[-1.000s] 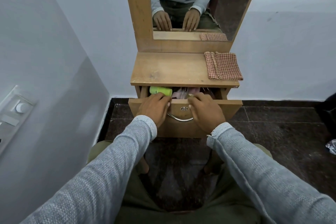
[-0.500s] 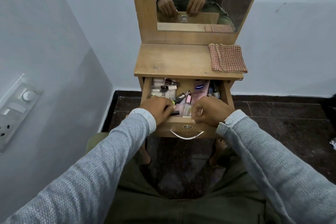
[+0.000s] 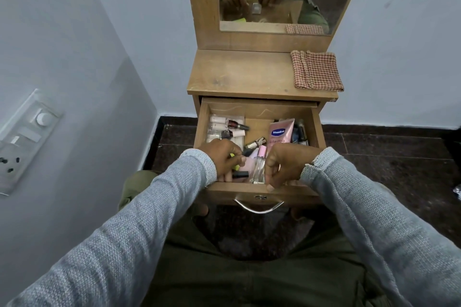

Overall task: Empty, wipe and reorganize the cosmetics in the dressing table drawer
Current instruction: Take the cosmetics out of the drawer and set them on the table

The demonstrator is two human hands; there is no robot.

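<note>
Head view: drawer (image 3: 202, 117) pulled out, cosmetics crowding it, back strip bare. Left hand (image 3: 222, 157) curls among them, grip unclear; right hand (image 3: 287, 164) pinches at the front edge beside a perfume bottle (image 3: 259, 167). Bench (image 3: 237, 75) mostly free.

Browns, pinks and grey around a wooden drawer (image 3: 259, 112)

The cloth (image 3: 316, 71) is red-and-cream checked; the tube (image 3: 280, 131) pink with a blue label; the perfume bottle (image 3: 259, 167) clear, pink-capped; the sleeves (image 3: 139, 227) flecked grey; the trousers (image 3: 249, 279) olive.
</note>
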